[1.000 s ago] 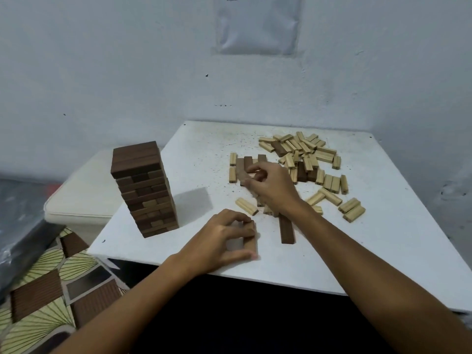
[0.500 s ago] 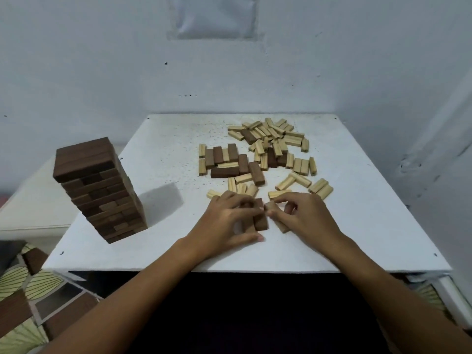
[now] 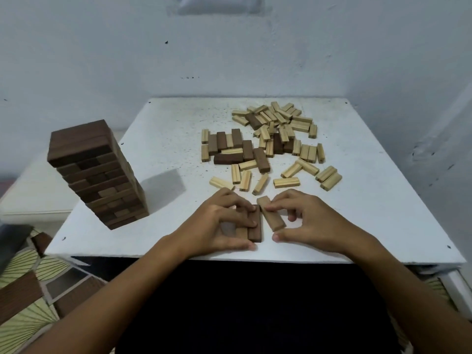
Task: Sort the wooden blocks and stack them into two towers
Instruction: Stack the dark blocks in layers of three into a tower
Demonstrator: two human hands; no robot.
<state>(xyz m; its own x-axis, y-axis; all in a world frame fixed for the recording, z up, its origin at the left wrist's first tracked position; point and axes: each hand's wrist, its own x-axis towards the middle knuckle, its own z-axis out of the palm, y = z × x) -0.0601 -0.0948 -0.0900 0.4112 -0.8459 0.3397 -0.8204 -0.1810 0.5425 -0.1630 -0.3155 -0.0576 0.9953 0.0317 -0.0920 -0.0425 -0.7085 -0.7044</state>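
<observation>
— Dark wood is being gathered near the front edge of the white tabletop (image 3: 163,139). What step is being done?

— From the head view, a row of dark blocks (image 3: 251,224) is being lined up flat. It is pressed down and held by the left hand (image 3: 219,223), whose grip is curled over it. A lighter brown block (image 3: 270,213) lies at a slant just beside the row. It is touched at its far end by the fingertips of the right hand (image 3: 309,221), and that grip is bent, with the thumb resting on the tabletop.

— What is called for next?

— Most likely the slanted block should be turned straight and slid against the row. Then the set could be carried to the dark tower (image 3: 98,172) standing on the left of the tabletop.

— How much is left?

— A lot, it seems. A few dark blocks are mixed with many pale blocks (image 3: 281,139) in the pile at the back. No pale tower can be seen yet.

— Are any boxes or bowls used?

— None can be seen in this view.
</observation>
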